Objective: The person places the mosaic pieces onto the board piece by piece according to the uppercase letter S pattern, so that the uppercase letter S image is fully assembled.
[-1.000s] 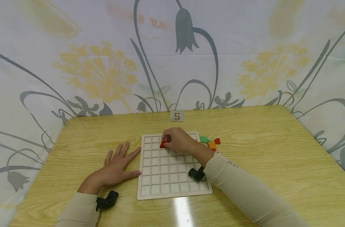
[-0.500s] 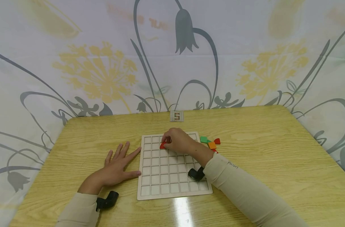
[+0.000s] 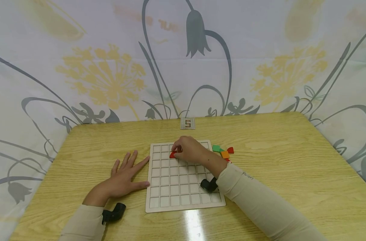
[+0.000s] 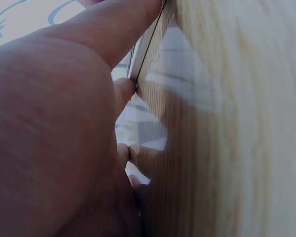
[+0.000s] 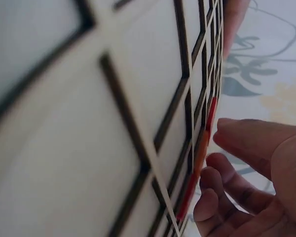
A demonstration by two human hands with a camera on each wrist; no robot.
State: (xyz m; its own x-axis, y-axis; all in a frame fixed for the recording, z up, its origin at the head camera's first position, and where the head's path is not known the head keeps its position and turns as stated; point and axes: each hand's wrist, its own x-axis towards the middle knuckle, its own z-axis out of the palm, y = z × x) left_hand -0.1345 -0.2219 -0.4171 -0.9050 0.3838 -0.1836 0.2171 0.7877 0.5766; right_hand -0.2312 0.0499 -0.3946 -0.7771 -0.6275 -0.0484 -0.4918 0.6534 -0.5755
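The left hand [image 3: 124,179] lies with spread fingers on the table, index fingertip and thumb tip at the left edge of a pale grid board [image 3: 174,189]. In the head view, the right hand [image 3: 189,149] is over the board's upper rows, fingers bent, its thumb overlapping a red curved-edge tile [image 3: 172,155]. In the right wrist view, the red tile [image 5: 211,113], an orange tile [image 5: 201,152] and a second red tile [image 5: 188,196] line up in the grid. Fingertips [image 5: 214,160] are right beside the orange one; I cannot tell whether they pinch a tile.
Right of the board lie loose tiles: green [image 3: 216,148], orange [image 3: 225,154] and red [image 3: 230,150], with more partly covered. A small card [image 3: 187,123] with a coloured S-like pattern lies at the table's back, near the flowered cloth [image 3: 195,77]. Each wrist carries a black camera [image 3: 114,212].
At the right thumb, the red tile has sunk slightly and looks flatter in its grid cell than a second ago. Both hands have otherwise stayed in place.
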